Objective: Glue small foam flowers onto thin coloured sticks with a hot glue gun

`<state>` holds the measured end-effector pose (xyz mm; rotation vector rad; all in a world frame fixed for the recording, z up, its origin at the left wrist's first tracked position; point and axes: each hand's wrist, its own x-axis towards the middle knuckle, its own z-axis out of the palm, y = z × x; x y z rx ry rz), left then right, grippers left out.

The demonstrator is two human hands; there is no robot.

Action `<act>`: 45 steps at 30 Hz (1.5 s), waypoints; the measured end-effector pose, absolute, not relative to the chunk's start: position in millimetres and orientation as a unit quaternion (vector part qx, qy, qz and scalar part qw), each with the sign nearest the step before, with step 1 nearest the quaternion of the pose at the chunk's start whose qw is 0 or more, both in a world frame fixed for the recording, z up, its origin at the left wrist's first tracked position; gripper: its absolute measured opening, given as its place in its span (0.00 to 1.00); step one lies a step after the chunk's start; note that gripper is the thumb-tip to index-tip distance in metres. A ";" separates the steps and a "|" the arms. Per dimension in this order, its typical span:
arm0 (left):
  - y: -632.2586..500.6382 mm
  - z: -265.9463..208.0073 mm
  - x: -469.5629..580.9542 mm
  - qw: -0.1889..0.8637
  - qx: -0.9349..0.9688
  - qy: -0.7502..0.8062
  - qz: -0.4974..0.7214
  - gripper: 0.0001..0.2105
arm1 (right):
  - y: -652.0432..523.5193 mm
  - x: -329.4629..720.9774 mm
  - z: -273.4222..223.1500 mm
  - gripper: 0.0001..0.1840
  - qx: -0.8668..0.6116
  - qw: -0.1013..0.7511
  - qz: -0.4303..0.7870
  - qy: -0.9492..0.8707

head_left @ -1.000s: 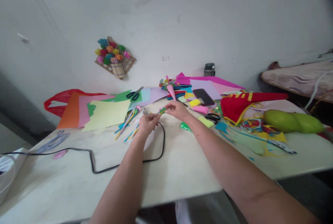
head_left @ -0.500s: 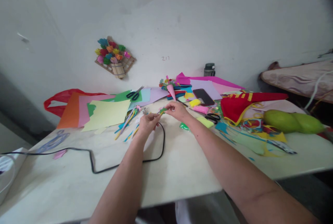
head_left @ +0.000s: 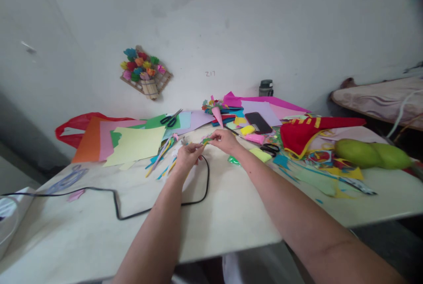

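Both hands meet over the middle of the table, pinching a small green and yellow paper piece (head_left: 206, 141) between them. My left hand (head_left: 189, 155) is closed on its yellow lower end, with the fingertips partly hidden. Closed at the upper right end of the same piece is my right hand (head_left: 225, 140). A black cable (head_left: 208, 178) curves on the table beside and below my left hand. Narrow coloured paper strips (head_left: 161, 158) lie left of my left hand. A small green packet (head_left: 234, 160) rests under my right wrist.
Coloured paper sheets (head_left: 135, 145) with black-handled scissors (head_left: 169, 119) lie at the back left. A phone (head_left: 258, 123), a pink paper cone (head_left: 217, 116), more scissors (head_left: 270, 149), red cloth (head_left: 297, 136) and green fruit-like objects (head_left: 372, 154) are at the right. A bottle (head_left: 266, 88) stands behind.
Almost nothing differs. Both hands stay in the same place with the paper piece between them.
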<state>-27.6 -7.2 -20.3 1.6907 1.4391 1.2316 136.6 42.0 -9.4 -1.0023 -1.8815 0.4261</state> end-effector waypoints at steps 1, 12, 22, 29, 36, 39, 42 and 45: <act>-7.0 -20.5 -27.6 0.295 0.637 0.540 0.463 0.19 | 42.2 136.6 -9.5 0.05 -0.408 0.464 0.173 -0.767; -8.0 -19.3 -25.9 0.295 0.632 0.547 0.463 0.19 | 38.5 135.7 -6.3 0.04 -0.424 0.457 0.152 -0.767; -6.7 -21.3 -27.9 0.295 0.637 0.541 0.463 0.19 | 38.2 136.5 -6.4 0.04 -0.406 0.457 0.125 -0.781; -6.7 -21.2 -27.7 0.290 0.641 0.542 0.459 0.20 | 39.3 138.5 -6.5 0.03 -0.395 0.452 0.135 -0.788; -4.1 -25.7 -27.5 0.220 0.656 0.565 0.449 0.17 | 39.3 137.5 -7.9 0.03 -0.386 0.452 0.156 -0.789; -5.1 -25.2 -26.8 0.202 0.663 0.566 0.447 0.16 | 38.4 136.8 -8.2 0.03 -0.383 0.452 0.160 -0.789; -7.8 -22.3 -25.1 0.188 0.661 0.575 0.444 0.15 | 37.9 136.7 -8.4 0.03 -0.381 0.451 0.161 -0.791; -10.4 -19.5 -23.4 0.160 0.665 0.588 0.432 0.15 | 38.5 136.6 -8.9 0.03 -0.377 0.449 0.161 -0.794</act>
